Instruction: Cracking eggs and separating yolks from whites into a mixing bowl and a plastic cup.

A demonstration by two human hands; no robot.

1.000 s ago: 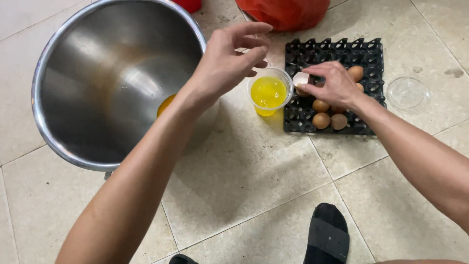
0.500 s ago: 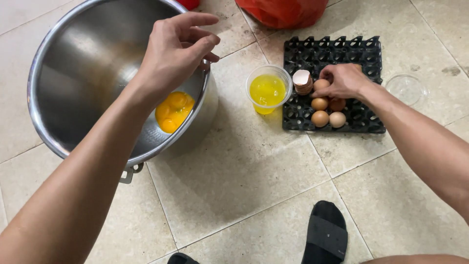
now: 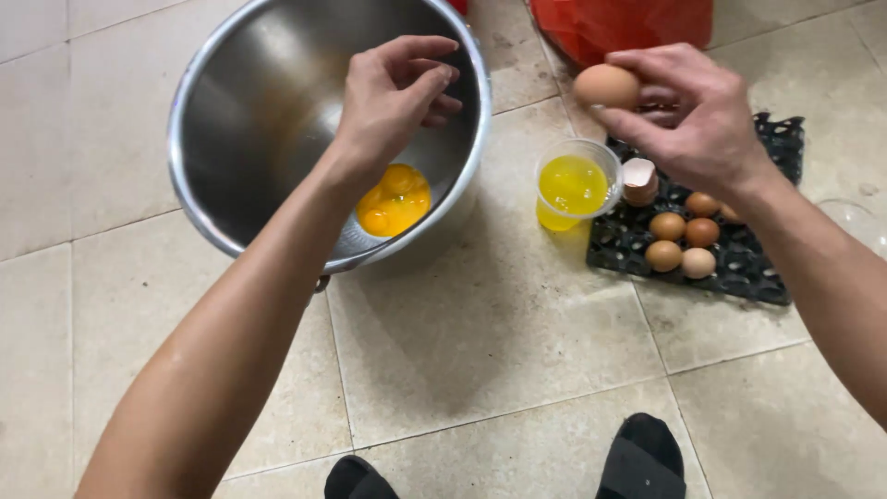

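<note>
My right hand (image 3: 688, 115) holds a whole brown egg (image 3: 606, 86) in its fingertips, raised above the floor between the cup and the tray. Over the big steel bowl (image 3: 259, 111) hovers my left hand (image 3: 393, 92), fingers loosely curled and holding nothing. Several egg yolks (image 3: 395, 200) lie at the bottom of the bowl. A clear plastic cup (image 3: 575, 189) of yellowish liquid stands on the tiles beside a black egg tray (image 3: 767, 277). The tray carries several brown eggs (image 3: 679, 240) and stacked empty shells (image 3: 638, 179).
A red plastic bag (image 3: 628, 28) lies at the top behind the tray. A clear lid or dish (image 3: 855, 217) sits at the right edge. My two feet in black socks (image 3: 642, 457) rest at the bottom on the beige floor tiles.
My right hand has lifted an egg from the tray and brought it up. My left hand moved from the cup to above the bowl. The view shifted, bringing the bowl's yolks into sight.
</note>
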